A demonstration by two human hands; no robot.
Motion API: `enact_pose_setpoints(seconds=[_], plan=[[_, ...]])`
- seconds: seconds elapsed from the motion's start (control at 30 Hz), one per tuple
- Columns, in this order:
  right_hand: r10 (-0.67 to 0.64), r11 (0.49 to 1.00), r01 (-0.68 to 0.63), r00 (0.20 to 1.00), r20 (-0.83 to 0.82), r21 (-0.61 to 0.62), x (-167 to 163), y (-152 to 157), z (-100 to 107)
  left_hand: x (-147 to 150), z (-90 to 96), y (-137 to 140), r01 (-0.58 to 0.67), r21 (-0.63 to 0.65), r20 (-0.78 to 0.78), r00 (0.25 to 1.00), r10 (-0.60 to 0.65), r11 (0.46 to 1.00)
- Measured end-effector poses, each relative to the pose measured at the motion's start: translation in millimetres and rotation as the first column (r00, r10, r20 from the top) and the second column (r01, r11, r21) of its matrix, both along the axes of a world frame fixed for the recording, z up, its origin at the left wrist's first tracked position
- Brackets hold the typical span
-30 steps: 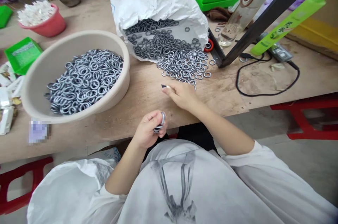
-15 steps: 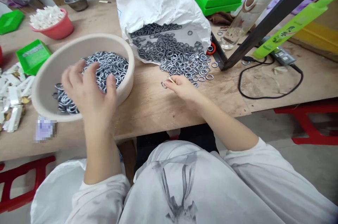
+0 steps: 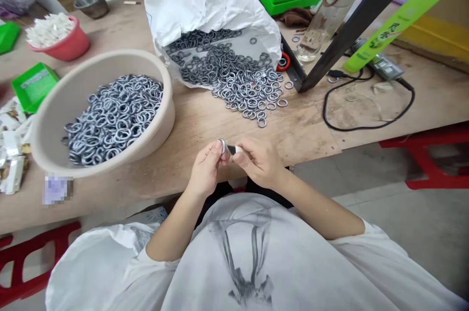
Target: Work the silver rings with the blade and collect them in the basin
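Where the left part of the table (image 3: 190, 125) is loaded, a green tray (image 3: 34, 87) stands just beside a beige basin (image 3: 161, 141), which is set back from the near edge and contains a heap of metal rings (image 3: 117, 118). To the right of the basin, the left hand (image 3: 205, 171) is positioned above the near edge, with thumb and fingers closed on a single ring (image 3: 223, 146). The ring is pinched at the fingertips, on the side facing the right hand (image 3: 264, 162). That hand is closed around a small tool (image 3: 232, 150), its dark end directed left at the ring; contact between the two cannot be determined. Beyond the hands, loose rings (image 3: 244, 78) spill from the mouth of a white sack (image 3: 208, 0) toward the near edge. Farther right, a dark frame (image 3: 340, 34) stands on the table, and a black cable (image 3: 366, 129) lies looped near the near edge.
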State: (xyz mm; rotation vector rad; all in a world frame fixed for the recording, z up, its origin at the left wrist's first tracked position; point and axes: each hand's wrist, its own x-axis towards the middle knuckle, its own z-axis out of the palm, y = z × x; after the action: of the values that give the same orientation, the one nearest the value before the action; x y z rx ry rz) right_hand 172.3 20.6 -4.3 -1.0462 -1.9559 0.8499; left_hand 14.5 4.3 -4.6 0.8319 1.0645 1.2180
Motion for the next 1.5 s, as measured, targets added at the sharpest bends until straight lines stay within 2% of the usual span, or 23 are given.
enact_pose_setpoints(seconds=[0.13, 0.27, 0.33, 0.43, 0.5, 0.6, 0.67, 0.73, 0.83, 0.9, 0.97, 1.03, 1.1, 1.13, 1.2, 1.3, 1.4, 1.5], plan=[[-0.022, 0.985, -0.005, 0.988, 0.153, 0.171, 1.0, -3.2, 2.4, 6.0, 6.1, -1.2, -0.034, -0.106, 0.075, 0.996, 0.042, 0.994], [-0.051, 0.970, -0.001, 0.977, 0.207, 0.243, -2.2, -5.1, 0.7, 9.8, 7.7, -2.3, -0.032, -0.150, 0.100, 0.994, 0.048, 0.988], [-0.028, 0.975, -0.022, 0.975, 0.219, 0.223, -1.8, -2.7, -1.6, 10.0, 7.7, -4.3, -0.011, -0.156, 0.117, 0.993, 0.029, 0.988], [-0.054, 0.997, 0.033, 0.958, 0.282, 0.077, 4.0, 12.8, -7.7, 7.8, 7.8, -10.1, 0.124, -0.103, 0.146, 0.983, -0.108, 0.987], [-0.163, 0.983, 0.181, 0.913, 0.373, -0.014, 11.1, 31.0, -12.7, 4.6, 7.3, -13.7, 0.215, -0.059, 0.139, 0.969, -0.205, 0.975], [-0.329, 0.933, 0.357, 0.784, 0.527, 0.051, 20.2, 60.1, -18.0, -2.0, 3.4, -14.5, 0.177, -0.052, 0.088, 0.981, -0.172, 0.983], [-0.371, 0.916, 0.382, 0.699, 0.612, 0.120, 21.2, 75.5, -19.3, -7.0, -1.4, -11.5, 0.112, -0.075, 0.053, 0.993, -0.108, 0.991], [-0.356, 0.923, 0.354, 0.640, 0.681, 0.149, 18.0, 86.8, -19.3, -11.9, -6.5, -6.8, 0.087, -0.105, 0.050, 0.995, -0.082, 0.991], [-0.329, 0.934, 0.324, 0.609, 0.722, 0.152, 12.3, 97.5, -17.8, -19.0, -12.1, 1.0, 0.049, -0.153, 0.104, 0.994, -0.033, 0.987], [-0.341, 0.930, 0.338, 0.649, 0.680, 0.144, 11.1, 100.4, -16.6, -22.6, -14.1, 5.5, 0.009, -0.205, 0.149, 0.989, 0.023, 0.979], [-0.348, 0.930, 0.353, 0.743, 0.572, 0.107, 10.7, 98.3, -16.4, -23.5, -15.7, 8.9, -0.014, -0.255, 0.188, 0.980, 0.064, 0.967], [-0.298, 0.943, 0.332, 0.881, 0.368, -0.030, 8.0, 89.7, -17.6, -20.3, -17.5, 10.6, -0.032, -0.270, 0.206, 0.974, 0.090, 0.962], [-0.200, 0.946, 0.207, 0.978, 0.055, -0.248, 1.5, 75.1, -19.6, -13.6, -20.0, 10.4, -0.062, -0.231, 0.176, 0.979, 0.105, 0.971], [-0.151, 0.932, 0.106, 0.983, -0.105, -0.346, -2.7, 66.4, -20.3, -9.8, -21.4, 9.7, -0.079, -0.189, 0.140, 0.984, 0.107, 0.979], [-0.090, 0.878, -0.086, 0.937, -0.338, -0.471, -11.1, 49.3, -20.1, -3.6, -24.0, 7.8, -0.096, -0.079, 0.030, 0.995, 0.098, 0.992], [-0.106, 0.809, -0.188, 0.886, -0.452, -0.557, -19.2, 32.3, -16.0, -2.1, -25.5, 5.4, -0.045, 0.055, -0.133, 0.990, 0.052, 0.997], [-0.116, 0.763, -0.235, 0.867, -0.485, -0.602, -21.7, 28.0, -12.2, -7.4, -22.9, 5.8, 0.043, 0.022, -0.175, 0.984, -0.038, 0.999], [-0.081, 0.736, -0.299, 0.852, -0.517, -0.608, -23.1, 26.9, -13.0, -10.2, -17.3, 7.4, 0.078, -0.096, -0.049, 0.995, -0.083, 0.992]])
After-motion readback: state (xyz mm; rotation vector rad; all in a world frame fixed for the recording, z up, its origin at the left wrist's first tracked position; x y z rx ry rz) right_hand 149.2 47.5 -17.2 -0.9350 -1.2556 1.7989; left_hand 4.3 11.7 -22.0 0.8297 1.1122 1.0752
